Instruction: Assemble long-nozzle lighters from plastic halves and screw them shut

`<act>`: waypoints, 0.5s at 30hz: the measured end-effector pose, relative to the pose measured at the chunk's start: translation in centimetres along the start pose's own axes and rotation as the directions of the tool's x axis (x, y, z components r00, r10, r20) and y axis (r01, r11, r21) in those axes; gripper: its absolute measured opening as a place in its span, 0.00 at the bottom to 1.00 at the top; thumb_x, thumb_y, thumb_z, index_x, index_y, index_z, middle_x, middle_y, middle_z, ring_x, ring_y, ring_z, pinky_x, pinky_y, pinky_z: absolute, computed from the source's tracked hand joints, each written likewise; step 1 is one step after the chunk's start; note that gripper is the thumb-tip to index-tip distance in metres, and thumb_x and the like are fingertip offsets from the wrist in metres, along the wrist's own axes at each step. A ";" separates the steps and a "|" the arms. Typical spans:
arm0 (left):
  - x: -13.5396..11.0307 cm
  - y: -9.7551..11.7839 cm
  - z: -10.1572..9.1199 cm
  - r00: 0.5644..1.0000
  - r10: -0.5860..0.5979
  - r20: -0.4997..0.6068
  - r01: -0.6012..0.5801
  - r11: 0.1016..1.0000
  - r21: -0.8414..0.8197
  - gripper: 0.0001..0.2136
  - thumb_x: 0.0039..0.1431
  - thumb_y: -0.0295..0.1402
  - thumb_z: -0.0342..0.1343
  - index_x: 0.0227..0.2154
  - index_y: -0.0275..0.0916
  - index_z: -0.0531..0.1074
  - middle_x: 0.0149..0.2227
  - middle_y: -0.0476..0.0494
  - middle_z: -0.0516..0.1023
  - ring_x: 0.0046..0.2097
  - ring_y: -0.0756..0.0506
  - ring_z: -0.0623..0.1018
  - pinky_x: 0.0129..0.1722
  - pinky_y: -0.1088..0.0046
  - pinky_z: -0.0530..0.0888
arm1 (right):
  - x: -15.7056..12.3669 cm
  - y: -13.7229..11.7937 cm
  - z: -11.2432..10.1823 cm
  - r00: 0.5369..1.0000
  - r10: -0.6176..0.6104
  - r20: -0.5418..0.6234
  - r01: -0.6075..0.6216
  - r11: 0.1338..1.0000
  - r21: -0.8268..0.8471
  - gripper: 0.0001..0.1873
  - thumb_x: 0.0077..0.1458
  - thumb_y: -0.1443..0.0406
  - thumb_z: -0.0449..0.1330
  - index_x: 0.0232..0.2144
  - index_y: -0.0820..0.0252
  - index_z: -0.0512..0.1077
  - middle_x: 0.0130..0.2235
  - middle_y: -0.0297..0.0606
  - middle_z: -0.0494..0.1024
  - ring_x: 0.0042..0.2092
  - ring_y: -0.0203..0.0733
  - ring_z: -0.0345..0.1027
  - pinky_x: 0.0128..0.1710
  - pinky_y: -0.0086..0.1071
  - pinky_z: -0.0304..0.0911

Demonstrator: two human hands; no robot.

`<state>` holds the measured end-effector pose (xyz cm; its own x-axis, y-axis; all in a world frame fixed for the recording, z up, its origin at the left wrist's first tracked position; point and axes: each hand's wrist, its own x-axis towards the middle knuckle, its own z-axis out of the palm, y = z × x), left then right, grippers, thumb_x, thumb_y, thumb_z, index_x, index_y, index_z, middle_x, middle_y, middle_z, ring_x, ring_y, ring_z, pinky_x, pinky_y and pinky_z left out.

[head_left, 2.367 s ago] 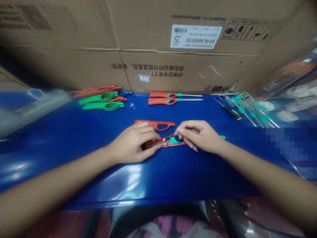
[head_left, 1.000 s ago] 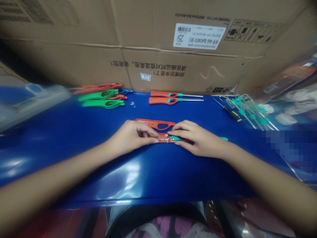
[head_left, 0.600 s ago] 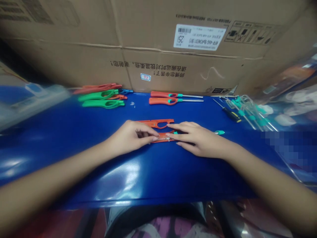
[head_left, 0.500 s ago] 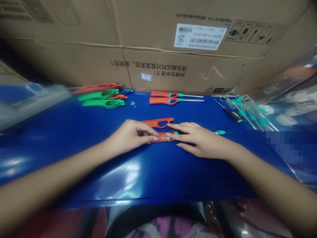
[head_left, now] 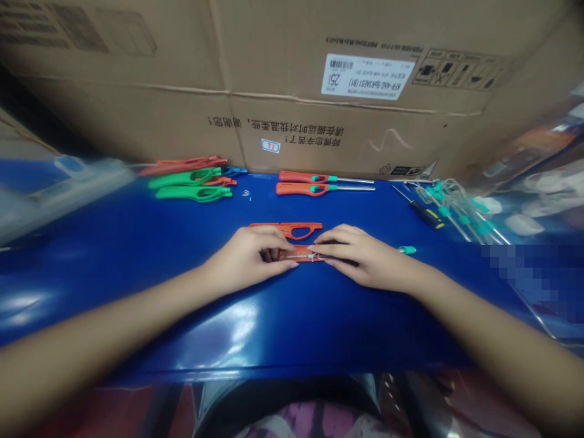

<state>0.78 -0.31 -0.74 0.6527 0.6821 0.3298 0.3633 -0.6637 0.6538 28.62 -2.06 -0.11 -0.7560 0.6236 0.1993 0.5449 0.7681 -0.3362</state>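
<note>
An orange lighter half-shell [head_left: 301, 250] lies on the blue table between my hands, its inside upward with small parts in it. My left hand [head_left: 255, 252] grips its left end, thumb on the near edge and fingers on the far edge. At its right end my right hand [head_left: 360, 252] has its fingertips closed on the same shell. Just beyond lies a second orange half-shell [head_left: 305, 231] with an oval trigger opening; my left hand covers part of it. A teal-tipped end [head_left: 407, 250] shows past my right hand.
Two assembled orange lighters [head_left: 303, 189] lie near the cardboard box [head_left: 274, 73]. Green shells [head_left: 194, 193] and orange ones are piled at back left. At right are a screwdriver [head_left: 426, 214], several metal tubes with teal parts [head_left: 460, 213] and plastic bags [head_left: 542, 194].
My left thumb has moved from inside the half-shell to its near edge. The right fingers have drawn closer together on the right end. The view has shifted slightly.
</note>
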 end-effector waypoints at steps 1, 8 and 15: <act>0.0 0.0 0.2 1.000 -0.001 -0.022 0.002 1.000 0.021 0.10 0.60 0.35 0.65 0.43 0.39 0.83 0.37 0.43 0.82 0.32 0.50 0.79 0.31 0.75 0.75 | 0.0 0.0 0.0 1.000 0.002 -0.004 -0.002 1.000 0.004 0.17 0.69 0.65 0.54 0.56 0.55 0.74 0.56 0.44 0.76 0.57 0.48 0.67 0.58 0.47 0.65; 0.0 0.2 0.9 0.995 -0.093 -0.019 0.094 0.995 0.026 0.10 0.63 0.35 0.63 0.45 0.42 0.83 0.37 0.43 0.82 0.37 0.46 0.79 0.40 0.69 0.76 | 0.1 0.0 0.1 1.000 0.002 -0.017 -0.001 1.000 0.014 0.17 0.69 0.65 0.54 0.56 0.56 0.73 0.56 0.44 0.76 0.55 0.48 0.67 0.57 0.48 0.65; 0.1 0.2 1.0 0.991 -0.130 -0.023 0.129 0.990 -0.048 0.10 0.63 0.36 0.64 0.45 0.44 0.83 0.36 0.43 0.82 0.38 0.46 0.79 0.41 0.68 0.76 | 0.0 0.1 0.1 1.000 -0.003 -0.019 0.004 1.000 0.012 0.18 0.68 0.65 0.56 0.58 0.57 0.71 0.56 0.45 0.76 0.56 0.48 0.67 0.58 0.48 0.65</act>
<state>1.57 -0.74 -1.24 0.5840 0.7698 0.2576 0.4123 -0.5547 0.7227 28.64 -1.97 -0.26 -0.7506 0.6237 0.2183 0.5377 0.7685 -0.3468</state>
